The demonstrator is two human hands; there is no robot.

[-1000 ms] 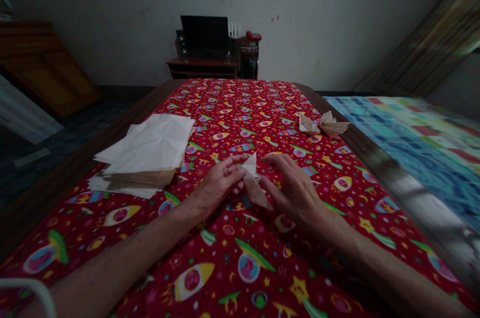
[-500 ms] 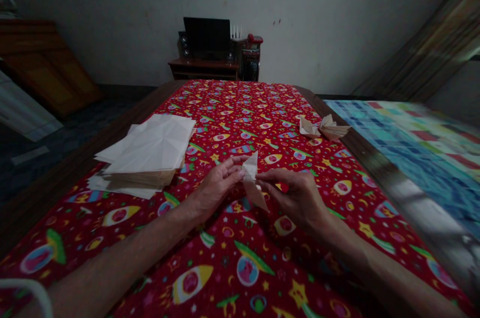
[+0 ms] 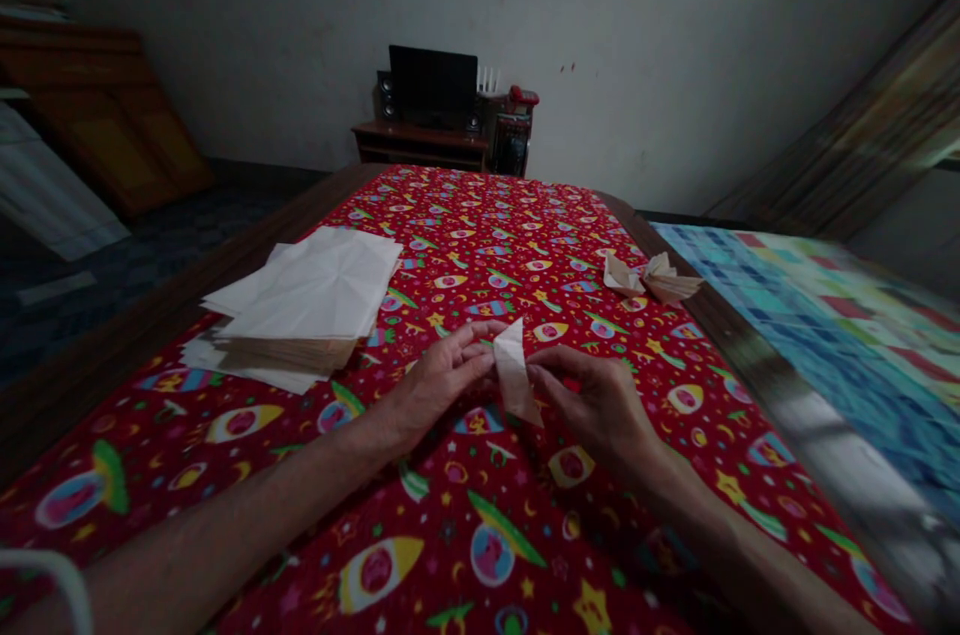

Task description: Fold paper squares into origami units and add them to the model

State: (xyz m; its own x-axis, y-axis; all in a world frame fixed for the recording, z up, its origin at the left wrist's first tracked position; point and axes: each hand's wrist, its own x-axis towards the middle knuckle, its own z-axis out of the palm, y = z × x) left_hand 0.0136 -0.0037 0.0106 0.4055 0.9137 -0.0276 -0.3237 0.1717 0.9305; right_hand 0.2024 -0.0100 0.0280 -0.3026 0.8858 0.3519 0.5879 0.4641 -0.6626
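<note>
A small folded piece of pale paper point(image 3: 514, 377) stands between both hands above the red patterned tablecloth point(image 3: 480, 535). My left hand point(image 3: 439, 380) pinches its left edge with the fingertips. My right hand point(image 3: 596, 405) is closed on its right side, fingers curled round the lower part. The paper is narrow and points down toward the cloth. To the left lies a stack of white and tan paper sheets point(image 3: 307, 310).
Two finished folded paper shapes point(image 3: 651, 277) lie at the table's right edge. A colourful patchwork bed cover point(image 3: 847, 315) is beyond that edge. A dark screen point(image 3: 433, 88) on a low shelf stands by the far wall. A wooden cabinet point(image 3: 97, 115) is at the left.
The paper has been folded narrower, its upper flap now flattened. My right hand closed in on it. The view has shifted slightly down and to the left.
</note>
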